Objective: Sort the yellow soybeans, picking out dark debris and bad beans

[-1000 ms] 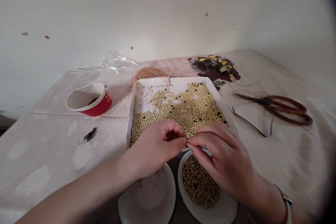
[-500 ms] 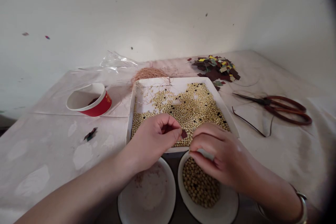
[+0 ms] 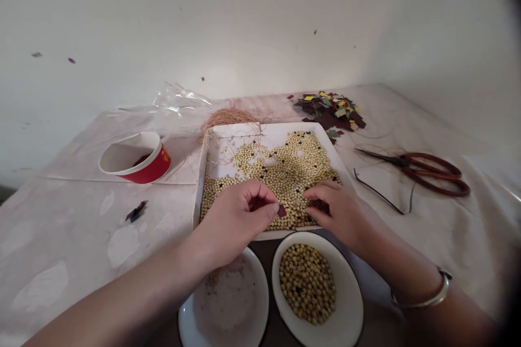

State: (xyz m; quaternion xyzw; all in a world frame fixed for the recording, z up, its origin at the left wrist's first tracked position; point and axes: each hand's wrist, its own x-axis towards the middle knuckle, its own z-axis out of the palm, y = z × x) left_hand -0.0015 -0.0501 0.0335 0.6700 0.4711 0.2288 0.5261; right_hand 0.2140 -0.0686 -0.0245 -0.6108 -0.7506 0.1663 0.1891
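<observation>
My left hand [image 3: 238, 219] is closed in a pinch on a small dark red flat piece [image 3: 282, 210], whose corner sticks out past thumb and forefinger. It hovers over the front of a white shallow tray [image 3: 345, 165]. Small pale yellow beads [image 3: 280, 179], with a few black ones among them, cover much of the tray. At the tray's front right, my right hand [image 3: 344, 214] reaches down to the beads, thumb and fingers apart. I see no bead between them. Larger tan beads [image 3: 307, 282] fill part of a white bowl [image 3: 345, 303] below that hand.
Left of that bowl stands another white bowl [image 3: 228, 303] with reddish specks. A red paper cup [image 3: 148, 168] and dark scraps [image 3: 136, 211] lie farther left. Behind the tray are tan fibres [image 3: 228, 117], clear plastic [image 3: 179, 100] and coloured pieces [image 3: 331, 111]. Scissors [image 3: 431, 173] lie right.
My right hand has moved forward from above the bowl of tan beads to the small beads in the tray, and its fingers have parted. The left hand keeps its pinch.
</observation>
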